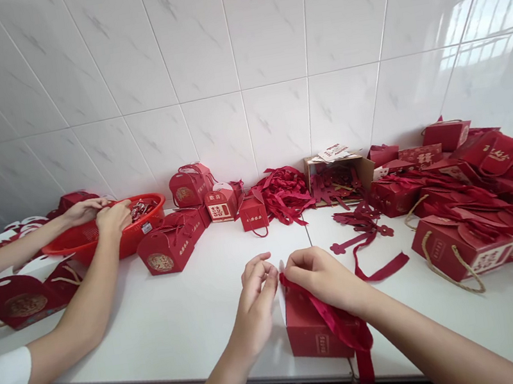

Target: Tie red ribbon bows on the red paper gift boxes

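A red gift box (315, 332) stands near the table's front edge, its top between my two hands. My left hand (257, 305) is at the box's left side, thumb and fingers pinched at the upper edge of the pale flap. My right hand (321, 276) is closed over the top, pinching a dark red ribbon (338, 322). That ribbon trails down over the box and hangs past the table edge. The fingertips partly hide the ribbon at the top of the box. Another ribbon end (388, 268) lies on the table beyond my right wrist.
Red gift boxes (470, 249) with rope handles are piled at right. A heap of ribbons (286, 194), a carton (360, 172) of red tags and more red boxes (163, 249) line the tiled wall. At left, another person's hands (112, 218) work over an orange basket (156, 217).
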